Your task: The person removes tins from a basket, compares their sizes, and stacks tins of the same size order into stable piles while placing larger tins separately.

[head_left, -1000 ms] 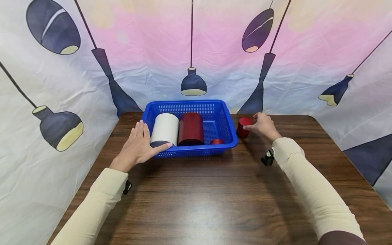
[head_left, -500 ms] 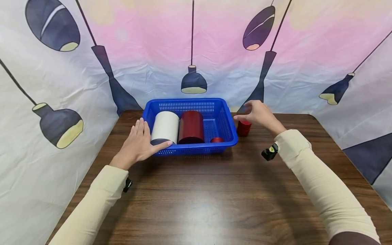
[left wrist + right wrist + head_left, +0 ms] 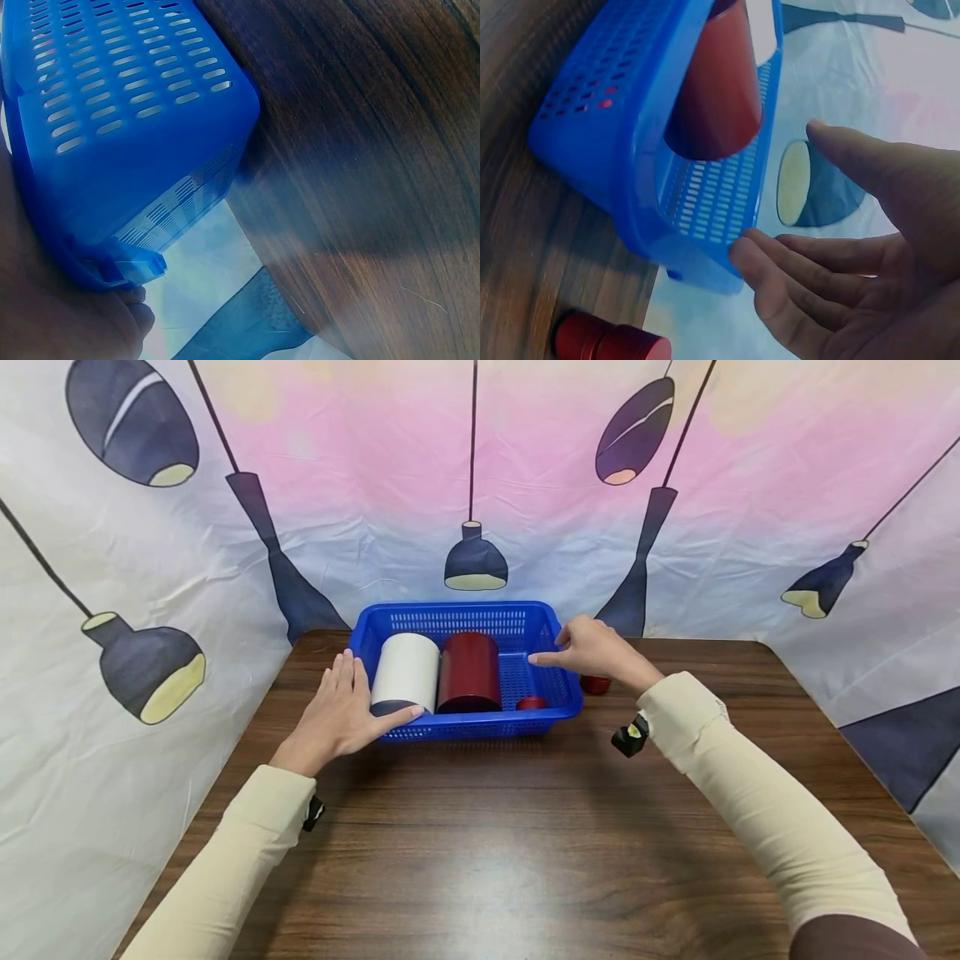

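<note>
The dark-red round tube [image 3: 470, 672] is left of your empty right grip [image 3: 597, 652]. Your loose left grip [image 3: 337, 720] touches the blue plastic basket [image 3: 495, 720].

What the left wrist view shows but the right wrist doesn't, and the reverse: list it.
Only the left wrist view shows the left hand, against the blue basket. Only the right wrist view shows the right hand, the small red can on the table, and a look into the basket at the large red cylinder. Both share the basket, table and patterned cloth.
</note>
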`<state>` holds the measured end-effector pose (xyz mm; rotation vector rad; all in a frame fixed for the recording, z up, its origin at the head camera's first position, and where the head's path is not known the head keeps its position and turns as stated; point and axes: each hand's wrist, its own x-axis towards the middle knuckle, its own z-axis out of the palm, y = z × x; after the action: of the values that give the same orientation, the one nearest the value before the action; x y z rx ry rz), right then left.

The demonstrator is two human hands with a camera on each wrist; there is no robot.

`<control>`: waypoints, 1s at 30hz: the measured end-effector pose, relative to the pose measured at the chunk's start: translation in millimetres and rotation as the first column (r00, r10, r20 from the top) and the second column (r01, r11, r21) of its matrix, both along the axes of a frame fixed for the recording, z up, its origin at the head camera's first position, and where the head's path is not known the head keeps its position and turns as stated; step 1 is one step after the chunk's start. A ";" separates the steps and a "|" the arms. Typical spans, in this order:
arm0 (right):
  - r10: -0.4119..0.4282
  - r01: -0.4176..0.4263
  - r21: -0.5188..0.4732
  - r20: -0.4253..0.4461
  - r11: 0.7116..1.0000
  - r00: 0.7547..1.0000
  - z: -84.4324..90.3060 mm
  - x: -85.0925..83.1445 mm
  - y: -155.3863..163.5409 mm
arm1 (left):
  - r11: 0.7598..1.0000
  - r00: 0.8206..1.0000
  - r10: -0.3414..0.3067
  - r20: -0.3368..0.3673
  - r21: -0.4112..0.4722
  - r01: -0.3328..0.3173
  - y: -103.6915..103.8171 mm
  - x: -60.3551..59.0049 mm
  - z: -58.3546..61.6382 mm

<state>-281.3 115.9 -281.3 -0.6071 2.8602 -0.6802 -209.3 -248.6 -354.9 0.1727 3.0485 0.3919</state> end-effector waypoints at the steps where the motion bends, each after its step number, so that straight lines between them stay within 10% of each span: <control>1: 0.016 -0.016 0.003 0.011 1.000 1.000 -1.1 0.1 -2.8 | 1.000 1.000 0.000 0.001 -0.001 0.000 -0.1 0.0 0.2; 15: 0.007 -0.060 0.236 0.222 0.970 0.975 -14.9 -6.4 -33.9 | 1.000 1.000 0.001 0.000 -0.002 -0.001 -0.8 1.3 1.2; 30: -0.033 -0.066 0.488 0.193 0.870 0.981 -30.8 -5.2 -58.0 | 1.000 1.000 -0.001 0.003 0.001 0.001 -0.2 1.5 0.6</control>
<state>-286.5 58.0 -312.1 -0.4504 2.6736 0.0143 -207.8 -248.8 -354.3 0.1733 3.0453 0.3940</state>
